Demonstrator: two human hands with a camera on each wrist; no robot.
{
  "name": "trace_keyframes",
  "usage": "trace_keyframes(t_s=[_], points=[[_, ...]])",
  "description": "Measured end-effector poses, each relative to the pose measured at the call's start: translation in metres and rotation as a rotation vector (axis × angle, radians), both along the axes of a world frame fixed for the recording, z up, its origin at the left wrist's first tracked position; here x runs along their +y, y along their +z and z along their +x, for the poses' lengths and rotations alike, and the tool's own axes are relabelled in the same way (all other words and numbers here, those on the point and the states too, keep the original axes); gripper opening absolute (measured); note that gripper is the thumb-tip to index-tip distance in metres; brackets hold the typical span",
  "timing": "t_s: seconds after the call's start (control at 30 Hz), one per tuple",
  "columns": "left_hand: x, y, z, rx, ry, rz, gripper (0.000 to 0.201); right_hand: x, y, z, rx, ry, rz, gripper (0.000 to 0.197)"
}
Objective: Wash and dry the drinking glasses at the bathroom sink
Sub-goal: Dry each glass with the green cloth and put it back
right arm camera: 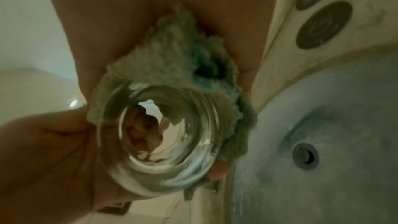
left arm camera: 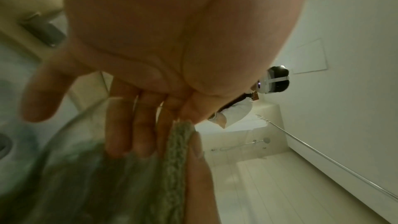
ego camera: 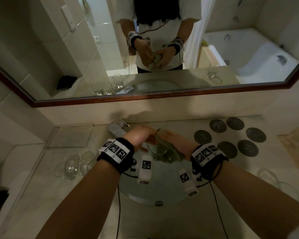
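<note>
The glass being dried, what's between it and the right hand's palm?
A green cloth lies between the glass and the right hand, wrapped round the glass's side; the right wrist view shows it best.

glasses [ego camera: 72, 167] crowd left counter, coasters [ego camera: 229, 135] right

Hands [ego camera: 141, 137] [ego camera: 178, 140] together (fingers curled)
</note>
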State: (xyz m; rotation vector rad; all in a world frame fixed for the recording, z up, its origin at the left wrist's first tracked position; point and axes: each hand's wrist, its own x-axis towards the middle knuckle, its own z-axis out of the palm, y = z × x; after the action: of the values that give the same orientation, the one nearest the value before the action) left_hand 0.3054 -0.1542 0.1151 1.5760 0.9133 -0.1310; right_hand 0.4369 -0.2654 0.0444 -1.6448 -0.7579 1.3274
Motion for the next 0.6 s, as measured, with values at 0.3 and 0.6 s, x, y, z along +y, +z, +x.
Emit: trace_keyframes(t_s=[0.3, 0.6], points=[[-0.023, -0.002, 0.012, 0.088, 0.130, -0.214, 0.022, -0.021, 0.019, 0.002, -0.296, 0.201, 0.053, 0.051], [-0.027, -0.001, 0.008, 0.157, 0.179, -0.218, 0.018, -0.028, 0.019, -0.005, -0.453, 0.275, 0.089, 0.056]])
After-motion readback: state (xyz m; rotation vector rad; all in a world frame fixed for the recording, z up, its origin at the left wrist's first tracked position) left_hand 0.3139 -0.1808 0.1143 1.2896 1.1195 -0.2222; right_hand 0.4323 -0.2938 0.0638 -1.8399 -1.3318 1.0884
